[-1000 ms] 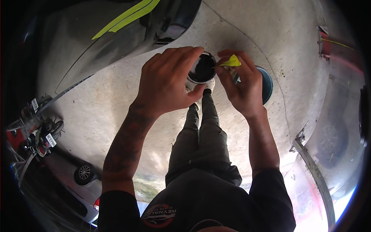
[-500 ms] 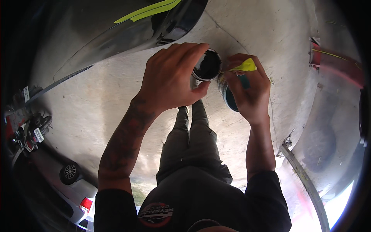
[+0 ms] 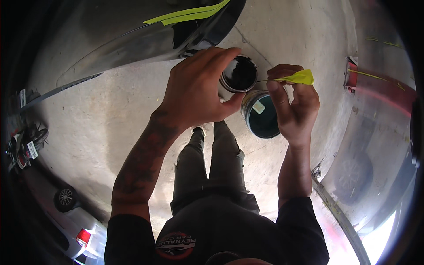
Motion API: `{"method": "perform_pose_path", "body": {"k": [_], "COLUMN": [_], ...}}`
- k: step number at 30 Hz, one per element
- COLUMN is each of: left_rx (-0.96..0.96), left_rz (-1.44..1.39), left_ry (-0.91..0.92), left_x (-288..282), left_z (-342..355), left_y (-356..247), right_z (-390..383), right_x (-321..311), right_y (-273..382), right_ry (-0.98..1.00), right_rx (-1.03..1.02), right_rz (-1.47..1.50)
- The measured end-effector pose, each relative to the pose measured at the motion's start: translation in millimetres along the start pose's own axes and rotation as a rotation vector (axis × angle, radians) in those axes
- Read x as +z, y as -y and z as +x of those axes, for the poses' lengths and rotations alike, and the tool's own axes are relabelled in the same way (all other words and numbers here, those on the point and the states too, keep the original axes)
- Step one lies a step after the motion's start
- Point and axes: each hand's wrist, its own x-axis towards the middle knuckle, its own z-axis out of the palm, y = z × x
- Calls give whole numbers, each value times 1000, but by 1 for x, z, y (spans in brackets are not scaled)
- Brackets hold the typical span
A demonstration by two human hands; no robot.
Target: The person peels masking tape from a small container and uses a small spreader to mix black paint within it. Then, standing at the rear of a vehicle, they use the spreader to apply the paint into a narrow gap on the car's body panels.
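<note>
My left hand (image 3: 198,84) is closed around a small open tin (image 3: 239,73) with black contents, near the middle of the view. My right hand (image 3: 297,108), just right of it, pinches a thin stick with a bright yellow flag-like piece (image 3: 303,77) on it; the stick's far end reaches the tin's rim. Below both, on the floor, stands a round bucket (image 3: 263,121) of dark greenish liquid with a pale block at its side, partly behind my right hand.
A dark car body (image 3: 110,48) with yellow tape strips (image 3: 185,14) is at upper left. Motorcycles (image 3: 28,143) and a silver car (image 3: 79,238) stand left. A plastic-covered panel (image 3: 375,145), a red part (image 3: 377,88) and a long rail (image 3: 338,210) are at right. Concrete floor (image 3: 132,101) lies below.
My right hand has moved right and slightly down with the yellow-flagged stick. The view has shifted, so more of the bucket shows and it appears farther left.
</note>
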Motion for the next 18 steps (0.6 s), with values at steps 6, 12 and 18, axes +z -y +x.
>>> {"method": "perform_pose_path", "body": {"k": [6,12,18], "left_rx": [-80,-23,81], "left_rz": [7,74,158], "left_ry": [26,-52,-157], "left_x": [3,-4,-10], "left_z": [5,19,26], "left_y": [1,4,22], "right_z": [29,69,100], "right_x": [-3,-1,12], "right_y": [-24,-46,-62], "right_ry": [111,157,308], "right_rx": [-196,-347,-511], "right_rz": [98,295,361]}}
